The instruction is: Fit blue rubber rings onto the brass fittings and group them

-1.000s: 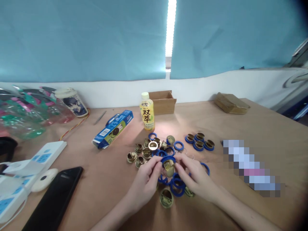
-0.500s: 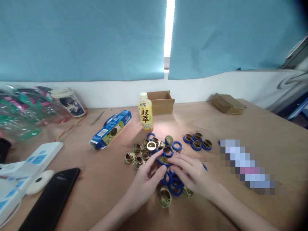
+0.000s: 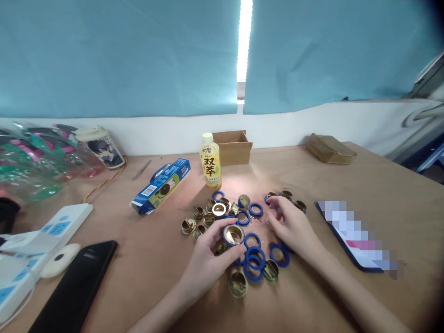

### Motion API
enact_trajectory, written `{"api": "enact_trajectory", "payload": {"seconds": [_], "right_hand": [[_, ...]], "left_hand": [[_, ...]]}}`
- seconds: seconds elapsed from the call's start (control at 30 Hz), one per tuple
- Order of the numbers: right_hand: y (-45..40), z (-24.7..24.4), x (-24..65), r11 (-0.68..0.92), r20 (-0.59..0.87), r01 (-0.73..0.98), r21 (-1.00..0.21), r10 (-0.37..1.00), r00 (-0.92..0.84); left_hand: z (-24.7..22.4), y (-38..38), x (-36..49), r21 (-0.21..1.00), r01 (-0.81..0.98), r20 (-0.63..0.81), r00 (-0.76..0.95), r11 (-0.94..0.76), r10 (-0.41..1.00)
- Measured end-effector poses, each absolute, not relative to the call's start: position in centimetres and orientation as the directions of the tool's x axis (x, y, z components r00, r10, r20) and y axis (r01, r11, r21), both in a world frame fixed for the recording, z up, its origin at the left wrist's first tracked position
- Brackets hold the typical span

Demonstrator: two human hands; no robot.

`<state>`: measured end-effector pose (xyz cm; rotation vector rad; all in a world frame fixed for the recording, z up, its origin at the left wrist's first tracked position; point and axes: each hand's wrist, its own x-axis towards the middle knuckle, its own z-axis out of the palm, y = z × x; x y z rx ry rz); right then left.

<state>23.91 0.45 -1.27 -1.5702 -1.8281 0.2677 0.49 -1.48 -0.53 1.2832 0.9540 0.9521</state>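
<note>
My left hand [image 3: 215,252] grips a round brass cap with a blue ring [image 3: 233,235] around it between thumb and fingers, its hollow side facing up toward me. To the right, my right hand [image 3: 293,226] is held low, its curled fingertips apart, beside thin wire rings [image 3: 255,220] and partly covering a group of blue-rimmed brass pieces [image 3: 299,204]. Loose blue rings [image 3: 279,255] lie between and below the hands. Several brass caps with clips inside [image 3: 188,225] are spread left of the pile, and another brass cap [image 3: 237,283] sits nearest me.
Behind the pile stand a yellow drink bottle [image 3: 210,162] and an open cardboard box [image 3: 232,150]. A blue carton [image 3: 161,186] lies left. A black phone [image 3: 74,286] and power strip [image 3: 65,226] are front left; a lit phone [image 3: 357,240] lies right.
My right hand has left the brass cap and moved up and right toward the blue-rimmed group. My left hand keeps the cap, now with its hollow side showing.
</note>
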Motion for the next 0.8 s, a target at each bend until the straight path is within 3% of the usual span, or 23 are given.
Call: {"api": "enact_trajectory", "payload": {"seconds": [0.1, 0.23, 0.8], "right_hand": [[1.4, -2.0, 25.6, 0.172, 0.247, 0.840, -0.515, 0.968, -0.047], [1.6, -2.5, 25.9, 0.187, 0.128, 0.797, -0.574, 0.982, -0.138], [1.7, -4.4, 22.4, 0.302, 0.281, 0.771, -0.561, 0.945, -0.166]], "left_hand": [[-0.7, -1.7, 0.4, 1.000, -0.009, -0.022, 0.334, 0.026, 0.942], [-1.0, -1.9, 0.3, 1.000, 0.022, -0.005, 0.355, -0.002, 0.935], [-1.0, -2.0, 0.4, 0.998, 0.054, 0.017, 0.384, -0.040, 0.923]]}}
